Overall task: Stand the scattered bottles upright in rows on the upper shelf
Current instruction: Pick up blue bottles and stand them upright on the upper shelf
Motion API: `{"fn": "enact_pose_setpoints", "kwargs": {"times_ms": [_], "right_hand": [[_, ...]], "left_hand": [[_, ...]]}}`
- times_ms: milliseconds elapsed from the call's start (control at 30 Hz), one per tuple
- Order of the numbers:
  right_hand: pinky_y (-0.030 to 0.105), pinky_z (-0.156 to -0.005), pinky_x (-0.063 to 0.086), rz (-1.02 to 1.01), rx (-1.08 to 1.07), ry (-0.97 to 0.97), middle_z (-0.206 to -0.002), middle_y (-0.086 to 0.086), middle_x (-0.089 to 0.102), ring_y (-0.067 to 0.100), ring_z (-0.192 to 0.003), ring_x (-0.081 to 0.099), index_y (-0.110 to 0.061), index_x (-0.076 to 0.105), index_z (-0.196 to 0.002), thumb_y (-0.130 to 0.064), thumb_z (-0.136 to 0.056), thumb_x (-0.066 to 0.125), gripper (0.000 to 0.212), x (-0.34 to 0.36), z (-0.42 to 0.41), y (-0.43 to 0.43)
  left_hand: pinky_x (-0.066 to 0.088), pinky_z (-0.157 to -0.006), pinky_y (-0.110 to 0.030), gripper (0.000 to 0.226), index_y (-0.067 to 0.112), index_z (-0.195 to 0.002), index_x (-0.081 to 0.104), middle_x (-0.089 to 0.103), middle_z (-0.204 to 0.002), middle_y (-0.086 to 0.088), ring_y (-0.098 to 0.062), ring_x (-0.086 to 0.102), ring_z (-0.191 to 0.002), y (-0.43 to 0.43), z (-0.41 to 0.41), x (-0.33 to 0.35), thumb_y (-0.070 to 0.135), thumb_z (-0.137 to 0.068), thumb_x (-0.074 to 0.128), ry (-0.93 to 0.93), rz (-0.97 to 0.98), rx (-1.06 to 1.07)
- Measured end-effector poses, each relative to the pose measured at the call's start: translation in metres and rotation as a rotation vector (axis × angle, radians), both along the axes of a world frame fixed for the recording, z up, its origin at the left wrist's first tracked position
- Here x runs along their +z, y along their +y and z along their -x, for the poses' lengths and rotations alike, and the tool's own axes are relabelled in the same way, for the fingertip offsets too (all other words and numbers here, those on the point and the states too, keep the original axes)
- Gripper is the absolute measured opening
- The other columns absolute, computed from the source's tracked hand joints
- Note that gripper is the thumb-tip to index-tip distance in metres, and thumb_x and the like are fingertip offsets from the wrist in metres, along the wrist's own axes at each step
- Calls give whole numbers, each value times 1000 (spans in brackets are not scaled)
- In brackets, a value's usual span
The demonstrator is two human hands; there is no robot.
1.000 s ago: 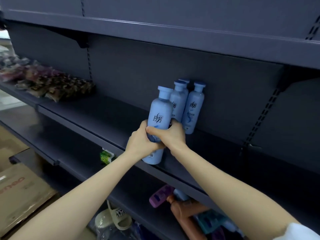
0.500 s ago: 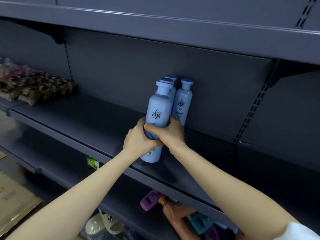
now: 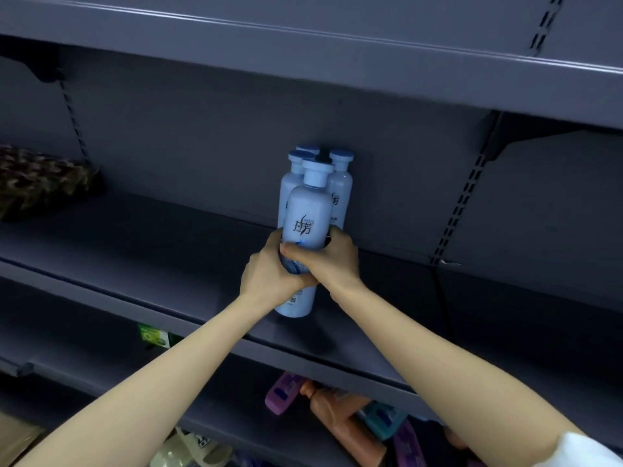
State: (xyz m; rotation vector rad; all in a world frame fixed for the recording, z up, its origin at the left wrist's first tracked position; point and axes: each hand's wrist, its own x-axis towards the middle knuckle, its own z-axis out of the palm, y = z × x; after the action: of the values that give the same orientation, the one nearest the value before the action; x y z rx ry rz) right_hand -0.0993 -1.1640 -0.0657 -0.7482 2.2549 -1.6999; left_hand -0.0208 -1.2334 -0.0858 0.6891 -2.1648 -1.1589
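Note:
A pale blue bottle (image 3: pixel 307 214) with a flat cap stands upright on the dark grey upper shelf (image 3: pixel 168 251). My left hand (image 3: pixel 269 274) and my right hand (image 3: pixel 332 261) both grip its lower half from either side. Right behind it stand three more pale blue bottles (image 3: pixel 341 183) against the back panel, mostly hidden by the front one. On the shelf below lie scattered bottles: a purple one (image 3: pixel 281 392), a brown one (image 3: pixel 340 423) and a teal one (image 3: pixel 384 419).
Patterned packets (image 3: pixel 40 183) are piled at the shelf's far left. A green tag (image 3: pixel 153 335) hangs on the shelf's front edge. A slotted upright (image 3: pixel 462 203) and a bracket (image 3: pixel 499 136) sit to the right. Pale sandals (image 3: pixel 188 449) lie at the bottom.
The held bottle has moved inward from the shelf's front edge and now stands in front of the three bottles at the back. Both hands keep their grip.

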Motion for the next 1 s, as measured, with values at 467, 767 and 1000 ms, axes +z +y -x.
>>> {"fn": "enact_pose_setpoints", "kwargs": {"times_ms": [467, 767, 1000], "right_hand": [[35, -81, 57, 13, -162, -7, -93, -8, 64, 11, -89, 65, -21, 54, -104, -25, -67, 81, 46, -2, -10, 0], [38, -80, 57, -29, -266, 25, -101, -1, 67, 15, -91, 66, -16, 56, -107, -23, -60, 84, 55, -7, -5, 2], [40, -77, 59, -19, -300, 33, -94, 0, 69, 15, -86, 68, -15, 59, -100, -20, -57, 83, 49, -11, 6, 1]], "left_hand": [[55, -78, -40, 63, 20, -119, 48, 65, -99, 3, -23, 65, -94, -14, 12, -1, 20, -66, 81, -43, 21, -152], [53, -78, -35, 71, 22, -131, 42, 66, -108, 0, -22, 64, -98, -10, 18, -4, 20, -69, 79, -28, 13, -214], [53, -81, -42, 74, 22, -129, 39, 63, -114, 2, -21, 63, -101, -19, 26, -7, 30, -69, 80, -73, 91, -302]]}}
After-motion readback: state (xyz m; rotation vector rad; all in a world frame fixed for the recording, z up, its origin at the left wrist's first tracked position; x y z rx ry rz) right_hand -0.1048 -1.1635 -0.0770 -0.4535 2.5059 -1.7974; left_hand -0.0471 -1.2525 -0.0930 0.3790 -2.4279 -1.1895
